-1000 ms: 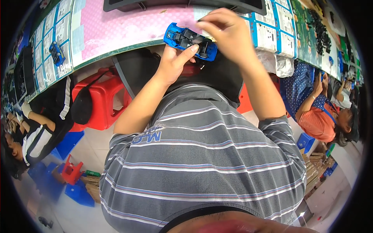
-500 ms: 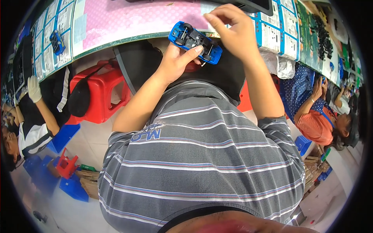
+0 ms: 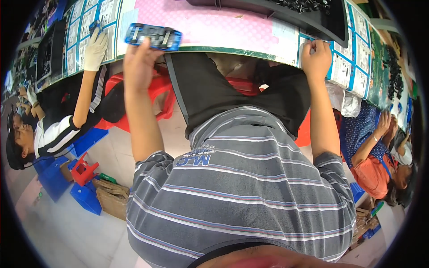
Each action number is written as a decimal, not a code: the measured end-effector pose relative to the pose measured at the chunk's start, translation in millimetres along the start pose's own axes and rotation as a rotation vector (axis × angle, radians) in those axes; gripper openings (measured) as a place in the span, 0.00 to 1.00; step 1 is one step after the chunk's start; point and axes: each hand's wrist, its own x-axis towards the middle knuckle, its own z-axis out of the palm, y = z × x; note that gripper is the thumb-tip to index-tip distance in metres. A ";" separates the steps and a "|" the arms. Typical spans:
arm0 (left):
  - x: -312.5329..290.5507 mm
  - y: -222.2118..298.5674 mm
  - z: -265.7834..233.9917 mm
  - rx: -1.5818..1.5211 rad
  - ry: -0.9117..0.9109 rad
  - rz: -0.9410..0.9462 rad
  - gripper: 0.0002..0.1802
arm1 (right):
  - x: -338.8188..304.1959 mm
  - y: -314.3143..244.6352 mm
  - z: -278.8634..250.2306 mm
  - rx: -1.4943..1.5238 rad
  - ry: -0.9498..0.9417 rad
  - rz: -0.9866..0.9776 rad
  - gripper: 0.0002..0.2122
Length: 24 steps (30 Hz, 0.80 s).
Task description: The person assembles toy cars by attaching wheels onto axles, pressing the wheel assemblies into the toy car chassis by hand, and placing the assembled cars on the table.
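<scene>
My left hand (image 3: 140, 67) grips a blue toy car (image 3: 154, 36) by its near side, above the left part of the pink mat (image 3: 201, 27). The car's dark underside faces up, and its wheels are blurred. At the table's front edge, just before the black tray (image 3: 268, 11), my right hand (image 3: 317, 58) rests on the printed sheets with its fingers curled in. Whatever those fingers may hold is hidden.
Small black parts (image 3: 308, 5) lie in the tray. On the left, a co-worker's gloved hand (image 3: 95, 51) reaches to another small blue car (image 3: 95, 27). A red stool (image 3: 165, 96) stands under the table. Another person (image 3: 371, 165) sits at the right.
My left hand has carried the car left over the table. My right hand has left the car and moved right to the sheets. The neighbour's gloved hand has reached onto the table.
</scene>
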 end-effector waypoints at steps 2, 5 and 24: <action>20.2 23.3 -30.8 0.128 0.033 -0.002 0.17 | 2.4 -2.3 -0.5 -0.013 -0.025 0.010 0.07; 49.2 41.4 -60.1 0.328 0.128 0.001 0.19 | -0.8 -0.1 -1.1 0.023 -0.039 0.036 0.07; 68.2 9.1 -63.1 1.557 0.553 0.300 0.44 | -0.1 5.6 -3.8 0.081 -0.011 -0.017 0.04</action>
